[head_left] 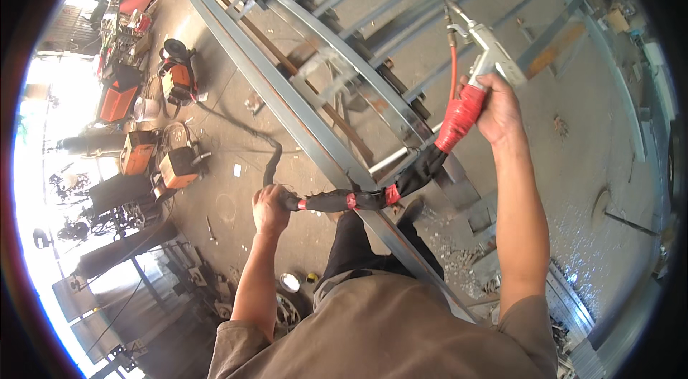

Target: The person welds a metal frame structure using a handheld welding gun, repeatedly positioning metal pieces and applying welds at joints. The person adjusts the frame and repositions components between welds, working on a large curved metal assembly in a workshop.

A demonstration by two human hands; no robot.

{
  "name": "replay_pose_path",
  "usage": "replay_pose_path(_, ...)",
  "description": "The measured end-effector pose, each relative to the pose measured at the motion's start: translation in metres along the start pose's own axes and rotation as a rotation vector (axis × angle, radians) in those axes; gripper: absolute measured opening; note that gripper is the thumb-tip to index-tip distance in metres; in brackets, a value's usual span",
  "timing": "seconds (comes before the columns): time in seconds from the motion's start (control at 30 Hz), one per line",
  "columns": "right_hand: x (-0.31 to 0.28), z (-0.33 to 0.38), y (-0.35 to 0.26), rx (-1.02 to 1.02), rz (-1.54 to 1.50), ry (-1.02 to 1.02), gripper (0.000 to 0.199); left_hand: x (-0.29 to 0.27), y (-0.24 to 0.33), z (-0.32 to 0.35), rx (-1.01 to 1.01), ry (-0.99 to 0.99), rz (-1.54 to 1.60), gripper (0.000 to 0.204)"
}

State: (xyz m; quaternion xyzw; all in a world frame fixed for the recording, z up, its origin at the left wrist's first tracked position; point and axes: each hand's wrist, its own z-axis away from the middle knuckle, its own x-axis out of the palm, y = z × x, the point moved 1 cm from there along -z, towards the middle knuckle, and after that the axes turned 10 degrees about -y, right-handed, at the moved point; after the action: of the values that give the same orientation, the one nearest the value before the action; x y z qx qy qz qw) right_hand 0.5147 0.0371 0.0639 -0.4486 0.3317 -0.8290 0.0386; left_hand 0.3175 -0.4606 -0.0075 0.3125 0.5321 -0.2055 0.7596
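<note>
In my right hand (500, 110) is a pale grey handheld welding gun (493, 53), held by its grip with the nozzle toward the far side. A thin orange hose (454, 72) runs along the gun. Red tape (459, 121) wraps the cable where it leaves the grip. My left hand (270, 210) is closed around the thick black cable (326, 201), which is bound with bits of red tape and crosses in front of my body. Beyond that hand the cable trails to the floor. Below it lies a long grey metal beam (315, 136), part of a barred steel frame (351, 35).
Orange and black machines (179, 164) and a wire-reel unit (178, 81) stand on the floor at left. Dark cylinders (118, 253) lie near them. Metal scraps (466, 264) litter the floor by my feet. A long steel rail (616, 85) bounds the right side.
</note>
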Motion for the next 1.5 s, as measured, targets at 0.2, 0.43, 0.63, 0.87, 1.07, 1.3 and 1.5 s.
replay_pose_path(0.2,0.011,-0.132,0.026,-0.016,0.089,0.088,0.041,0.047,-0.042,-0.063,-0.055,-0.128,0.064,0.012)
replay_pose_path(0.43,-0.009,-0.191,0.052,-0.05,0.146,0.232,0.046,0.07,-0.05,-0.079,-0.037,-0.289,0.198,0.015)
replay_pose_path(0.63,-0.012,-0.207,0.052,0.099,0.208,0.222,0.039,0.074,-0.053,-0.087,0.062,-0.325,0.297,0.013)
replay_pose_path(0.87,0.028,-0.175,0.04,0.204,0.502,0.327,0.037,0.077,-0.055,-0.084,0.032,-0.313,0.503,0.035)
replay_pose_path(1.07,0.023,0.011,-0.043,-0.046,0.718,0.174,0.05,0.076,-0.061,-0.068,0.15,-0.136,0.438,0.073)
replay_pose_path(1.3,-0.178,0.324,0.01,0.136,0.975,1.118,0.047,0.068,-0.059,0.008,-0.091,-0.023,0.401,0.076)
replay_pose_path(1.5,-0.288,0.438,0.223,0.071,0.221,1.145,0.053,0.093,-0.02,0.102,-0.283,-0.021,0.517,0.067)
